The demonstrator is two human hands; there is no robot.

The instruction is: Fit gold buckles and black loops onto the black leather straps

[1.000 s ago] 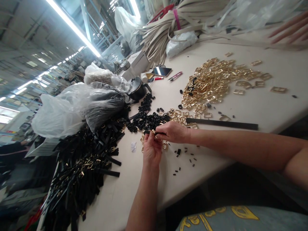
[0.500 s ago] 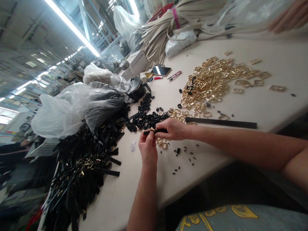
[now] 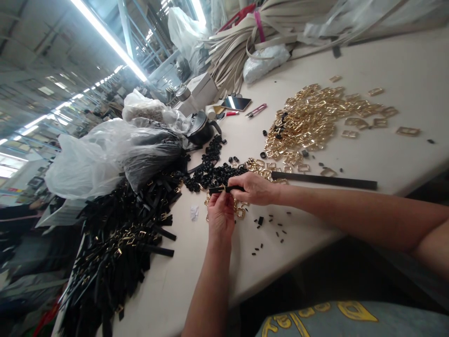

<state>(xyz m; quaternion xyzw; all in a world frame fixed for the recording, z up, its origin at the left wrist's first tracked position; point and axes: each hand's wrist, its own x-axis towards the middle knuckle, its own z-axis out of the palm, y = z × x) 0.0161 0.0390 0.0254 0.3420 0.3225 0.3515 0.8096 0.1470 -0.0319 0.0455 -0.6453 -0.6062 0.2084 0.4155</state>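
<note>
Both my hands meet over the front of the table around a short black strap (image 3: 216, 190). My left hand (image 3: 220, 210) pinches it from below, near a small gold buckle partly hidden by the fingers. My right hand (image 3: 254, 188) is closed on the strap's other end. Just beyond my fingers lies a pile of small black loops (image 3: 206, 177). Several gold buckles (image 3: 259, 164) lie behind my right hand and a few more under my hands. A long black strap (image 3: 326, 180) rests on the table beyond my right forearm.
A big heap of gold buckles (image 3: 308, 121) spreads over the far right. At left are piled black straps with buckles (image 3: 129, 238) and plastic bags (image 3: 91, 157). A black lidded pot (image 3: 199, 128), a phone (image 3: 235, 103), pink thread snips (image 3: 257, 110) and beige straps (image 3: 228, 56) sit farther back.
My left hand has shifted slightly right and down along the strap, and more of the strap's left end shows. Another person's hand at the upper right has left the view.
</note>
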